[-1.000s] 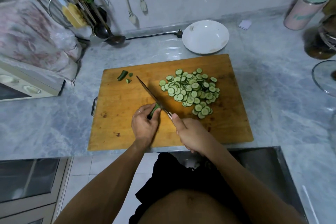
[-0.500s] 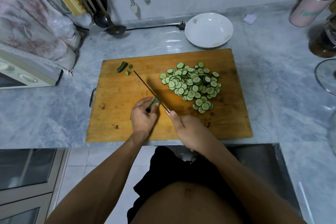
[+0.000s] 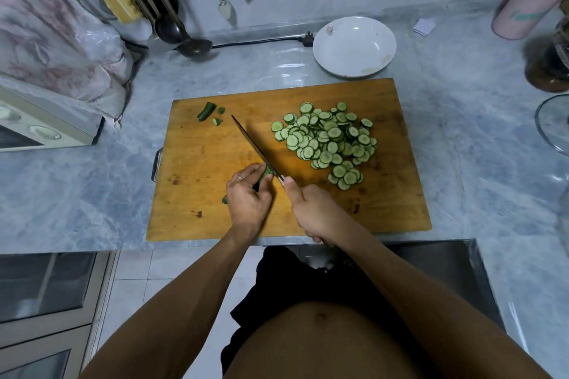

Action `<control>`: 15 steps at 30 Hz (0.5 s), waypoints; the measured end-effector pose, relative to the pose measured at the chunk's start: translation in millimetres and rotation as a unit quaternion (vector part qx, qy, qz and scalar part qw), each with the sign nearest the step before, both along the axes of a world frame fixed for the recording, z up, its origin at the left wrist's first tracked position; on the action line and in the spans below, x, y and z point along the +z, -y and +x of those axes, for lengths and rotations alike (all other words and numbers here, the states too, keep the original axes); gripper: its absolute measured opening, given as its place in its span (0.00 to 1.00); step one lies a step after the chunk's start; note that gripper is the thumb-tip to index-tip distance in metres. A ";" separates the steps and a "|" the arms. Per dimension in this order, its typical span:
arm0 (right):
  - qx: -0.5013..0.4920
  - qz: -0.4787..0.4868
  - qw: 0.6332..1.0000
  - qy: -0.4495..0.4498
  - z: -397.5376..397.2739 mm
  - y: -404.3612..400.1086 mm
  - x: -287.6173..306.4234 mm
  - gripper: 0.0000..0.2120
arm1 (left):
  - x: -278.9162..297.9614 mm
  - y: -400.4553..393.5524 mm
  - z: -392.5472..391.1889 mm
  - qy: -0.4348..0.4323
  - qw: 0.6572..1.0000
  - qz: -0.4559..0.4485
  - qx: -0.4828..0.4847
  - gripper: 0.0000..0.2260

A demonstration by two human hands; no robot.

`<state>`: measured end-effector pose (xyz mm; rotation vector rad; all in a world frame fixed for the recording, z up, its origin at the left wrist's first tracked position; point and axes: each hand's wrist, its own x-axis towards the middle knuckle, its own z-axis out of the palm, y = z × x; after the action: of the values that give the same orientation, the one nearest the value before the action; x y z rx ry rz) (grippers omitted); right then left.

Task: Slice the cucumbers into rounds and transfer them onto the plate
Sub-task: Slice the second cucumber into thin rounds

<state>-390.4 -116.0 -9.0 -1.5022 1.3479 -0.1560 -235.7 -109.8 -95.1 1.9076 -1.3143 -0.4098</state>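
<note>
A short cucumber stub (image 3: 264,177) lies at the centre of a wooden cutting board (image 3: 400,194), pinned under the curled fingers (image 3: 246,174) of the left hand (image 3: 248,201). The right hand (image 3: 314,212) grips a knife (image 3: 255,146) whose blade rests against the stub's cut face, tip toward the upper left. A pile of rounds (image 3: 328,140) sits right of the blade; trimmed ends (image 3: 207,111) lie at the board's upper left. A white plate (image 3: 354,45) waits on the bench (image 3: 92,194) above, holding no slices. With so little left, tucked fingertips and thin, even cuts seem wise.
</note>
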 end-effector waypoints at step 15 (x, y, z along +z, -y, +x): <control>-0.015 -0.034 0.999 -0.005 -14.3 0.4 -4.5 0.35 | 3.9 -5.2 0.7 0.012 1.000 -0.016 -0.011 0.11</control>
<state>-404.6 -116.4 -13.5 -1.5426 1.3849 -0.2160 -235.0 -104.5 -91.1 1.8783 -1.3509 -0.3769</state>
